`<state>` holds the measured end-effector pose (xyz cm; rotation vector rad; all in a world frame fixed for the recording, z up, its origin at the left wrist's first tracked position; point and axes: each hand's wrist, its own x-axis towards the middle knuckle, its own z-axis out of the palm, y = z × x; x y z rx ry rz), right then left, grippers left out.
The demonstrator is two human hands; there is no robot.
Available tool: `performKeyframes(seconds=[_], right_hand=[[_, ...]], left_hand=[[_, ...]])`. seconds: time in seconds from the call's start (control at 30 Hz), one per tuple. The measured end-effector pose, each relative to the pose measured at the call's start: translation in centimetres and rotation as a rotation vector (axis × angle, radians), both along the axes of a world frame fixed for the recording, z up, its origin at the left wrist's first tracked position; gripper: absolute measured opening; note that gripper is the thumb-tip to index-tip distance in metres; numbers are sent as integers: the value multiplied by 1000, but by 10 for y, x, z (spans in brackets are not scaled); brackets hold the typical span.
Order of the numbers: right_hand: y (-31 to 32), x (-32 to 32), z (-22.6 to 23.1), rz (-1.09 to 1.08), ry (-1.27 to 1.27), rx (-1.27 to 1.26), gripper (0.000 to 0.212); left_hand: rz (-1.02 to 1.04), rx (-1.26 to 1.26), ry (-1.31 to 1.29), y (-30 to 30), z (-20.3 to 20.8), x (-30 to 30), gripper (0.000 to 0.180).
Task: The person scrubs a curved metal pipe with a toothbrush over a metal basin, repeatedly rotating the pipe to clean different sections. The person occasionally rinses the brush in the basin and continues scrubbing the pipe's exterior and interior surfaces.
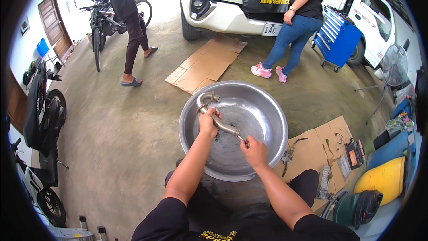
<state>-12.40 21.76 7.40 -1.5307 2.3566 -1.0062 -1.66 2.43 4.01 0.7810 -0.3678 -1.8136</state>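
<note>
- Over the wide metal basin (277, 122), mid-floor: the curved metal pipe (226, 126) hangs aslant, hooked end up and away, other end toward the right hand (255, 152).
- Left hand (208, 122): fingers wrapped round the pipe below its bend, carrying it above the basin floor.
- Right hand: fingers pinched close on a slim tool (241, 139) that meets the pipe's near end. Too small to tell its kind, or whether it goes inside.
- Step in hand looks like working at that opening. Judgement: firm left grip, so the pipe cannot twist; tool in line with the bore, short light strokes, no prying at the rim. Pipe best held over the basin, to catch drips or grit.
- Right of the basin: flat cardboard (313, 156) with loose metal parts and a dark boxy unit (355, 154). Near the right elbow; a wide swing that way could knock them.
- Ahead: more cardboard (207, 64) before a white vehicle (218, 13); a person in jeans (292, 35) stands close by, beside a blue tool cabinet (341, 40).
</note>
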Motion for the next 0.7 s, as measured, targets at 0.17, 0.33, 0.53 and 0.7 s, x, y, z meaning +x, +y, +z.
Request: performKeyframes(seconds=[0.17, 0.33, 0.53, 0.7], right_hand=[[10, -11, -4, -4, -54, 18, 23], [22, -11, -1, -22, -111, 69, 22], [11, -9, 3, -13, -128, 84, 21], [25, -20, -10, -66, -128, 115, 22]], left_hand=[[-80, 20, 33, 0, 6, 3, 14], [-153, 58, 45, 2, 4, -2, 14], [-220, 99, 37, 14, 1, -13, 13], [-163, 147, 37, 9, 0, -16, 12]])
